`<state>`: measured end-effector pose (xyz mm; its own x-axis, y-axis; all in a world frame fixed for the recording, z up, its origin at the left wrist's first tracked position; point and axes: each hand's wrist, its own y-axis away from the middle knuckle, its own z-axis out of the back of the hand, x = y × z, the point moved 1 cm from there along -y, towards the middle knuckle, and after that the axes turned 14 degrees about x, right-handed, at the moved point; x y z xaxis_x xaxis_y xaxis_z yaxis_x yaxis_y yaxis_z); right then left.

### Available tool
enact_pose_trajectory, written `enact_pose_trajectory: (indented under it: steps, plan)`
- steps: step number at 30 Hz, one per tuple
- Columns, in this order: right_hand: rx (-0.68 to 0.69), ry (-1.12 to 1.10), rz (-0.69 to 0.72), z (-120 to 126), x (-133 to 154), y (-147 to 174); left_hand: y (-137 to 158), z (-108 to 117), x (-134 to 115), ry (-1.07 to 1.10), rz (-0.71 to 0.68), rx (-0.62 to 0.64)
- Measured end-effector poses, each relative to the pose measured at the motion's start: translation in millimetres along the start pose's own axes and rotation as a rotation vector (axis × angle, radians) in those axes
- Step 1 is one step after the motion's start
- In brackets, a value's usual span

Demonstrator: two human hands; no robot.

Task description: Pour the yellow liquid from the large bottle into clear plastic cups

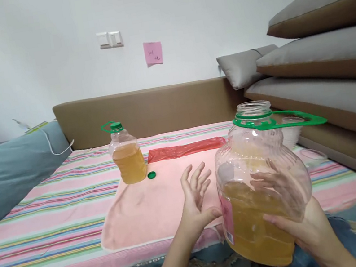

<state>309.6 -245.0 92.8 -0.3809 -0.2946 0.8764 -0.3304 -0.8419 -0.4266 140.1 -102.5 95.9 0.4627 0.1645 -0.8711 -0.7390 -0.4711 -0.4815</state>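
A large clear plastic jug [259, 233], partly full of yellow liquid, is held up in front of me, slightly tilted. Its mouth is uncapped, and a green carry handle [298, 118] sticks out from the neck to the right. My right hand [303, 231] grips the jug from its right side, thumb across the front and fingers seen through the plastic behind. Beside the jug's left wall, my left hand [197, 198] has its fingers spread and holds nothing; whether its thumb touches the jug I cannot tell. A green cap [151, 175] lies on the pink cloth [151, 215].
A second jug [130, 164] of yellow liquid, capped green, stands at the cloth's far left corner. Folded red plastic [186, 150] lies along the back. Behind the held jug is a white container [292, 132], partly hidden. Cushions [323, 82] are stacked at right; a blue cushion [16, 165] is at left.
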Motion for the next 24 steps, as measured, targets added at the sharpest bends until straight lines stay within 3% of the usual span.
enact_pose_trajectory:
  steps: [4,8,16,24]
  plan:
    - [0.029,-0.035,-0.025,23.8,-1.4,19.7,-15.8,-19.5,16.8,0.218,0.134,0.257]
    - [0.070,-0.078,-0.054,42.5,-0.1,35.2,-19.4,-36.1,23.2,0.261,0.202,0.374]
    - [0.098,-0.148,-0.187,79.8,-19.1,61.4,-4.3,-69.9,43.7,0.415,0.341,0.464]
    - [0.138,-0.059,-0.418,96.4,-3.1,62.6,4.3,-99.8,61.9,0.547,0.403,0.361]
